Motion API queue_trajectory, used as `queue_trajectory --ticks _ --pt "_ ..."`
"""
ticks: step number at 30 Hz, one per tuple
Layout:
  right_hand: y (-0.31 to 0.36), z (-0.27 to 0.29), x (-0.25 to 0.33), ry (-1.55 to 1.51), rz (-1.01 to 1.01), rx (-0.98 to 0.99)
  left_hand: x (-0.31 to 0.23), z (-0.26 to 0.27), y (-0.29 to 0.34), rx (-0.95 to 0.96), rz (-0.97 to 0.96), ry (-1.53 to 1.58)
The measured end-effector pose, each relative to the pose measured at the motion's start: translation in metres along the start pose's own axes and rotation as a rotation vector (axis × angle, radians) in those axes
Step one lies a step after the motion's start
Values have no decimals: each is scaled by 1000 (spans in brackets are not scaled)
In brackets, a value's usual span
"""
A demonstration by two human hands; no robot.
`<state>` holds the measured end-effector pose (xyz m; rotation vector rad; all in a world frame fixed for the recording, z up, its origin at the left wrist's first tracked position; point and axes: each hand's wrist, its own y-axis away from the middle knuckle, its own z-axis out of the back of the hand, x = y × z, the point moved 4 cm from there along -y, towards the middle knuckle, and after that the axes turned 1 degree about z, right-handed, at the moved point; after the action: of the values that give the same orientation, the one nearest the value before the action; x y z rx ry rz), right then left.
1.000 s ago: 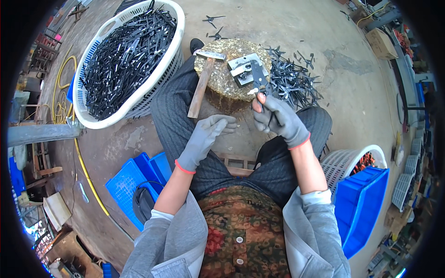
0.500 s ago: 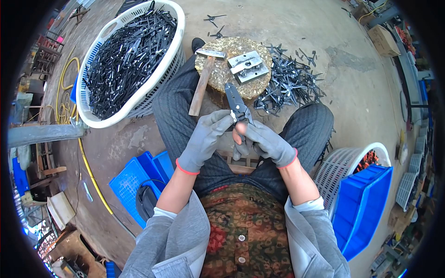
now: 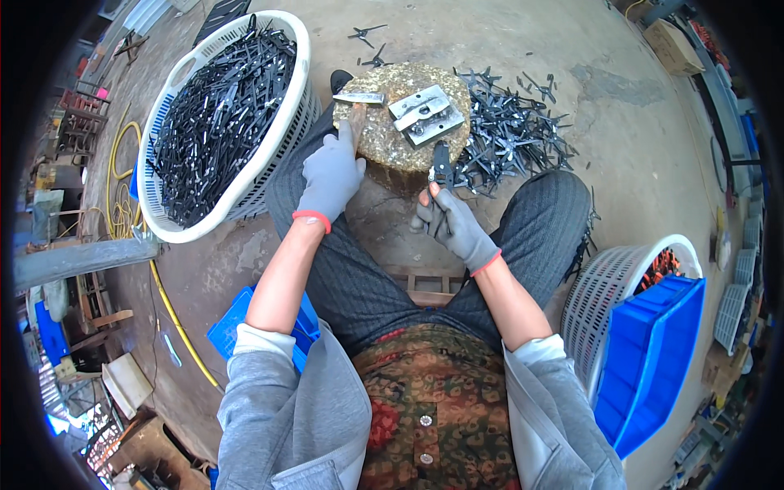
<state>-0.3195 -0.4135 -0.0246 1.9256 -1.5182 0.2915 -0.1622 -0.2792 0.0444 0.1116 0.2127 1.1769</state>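
Observation:
Both hands wear grey gloves with red cuffs. My left hand (image 3: 331, 175) is closed over the wooden handle of a hammer (image 3: 358, 122), covering most of it. The hammer's metal head rests on the left part of a round, speckled block (image 3: 371, 143). Closed around a pair of small black pliers (image 3: 441, 166), my right hand (image 3: 451, 222) is just in front of the block; the pliers' jaws point away from me and their handles are mostly hidden by the fingers. A slotted metal block (image 3: 426, 114) sits on top of the round one.
A big white basket (image 3: 306, 61) of black plier parts stands at the left. Loose black pliers (image 3: 514, 135) are heaped right of the block. At the lower right are another white basket (image 3: 584, 314) and a blue crate (image 3: 653, 359). A blue bin (image 3: 233, 322) lies by my left leg.
My left hand has left the pliers and moved up and left onto the hammer handle. My right hand has carried the pliers forward, toward the metal block's near side.

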Motion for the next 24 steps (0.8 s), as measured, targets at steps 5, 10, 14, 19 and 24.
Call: queue_trajectory --ticks 5,10,14,19,24 --pt "-10 11 -6 85 15 27 15 -18 -30 -64 57 64" --pt "-13 17 -12 55 5 16 20 8 -9 -256 -112 497" --pt "-19 17 -17 -48 -3 32 -6 13 60 221 -8 1363" --pt "-21 19 -24 -108 -6 6 -37 -9 96 294 247 1244" --pt "-22 19 -23 -131 -24 -34 -47 -8 97 39 108 1229"
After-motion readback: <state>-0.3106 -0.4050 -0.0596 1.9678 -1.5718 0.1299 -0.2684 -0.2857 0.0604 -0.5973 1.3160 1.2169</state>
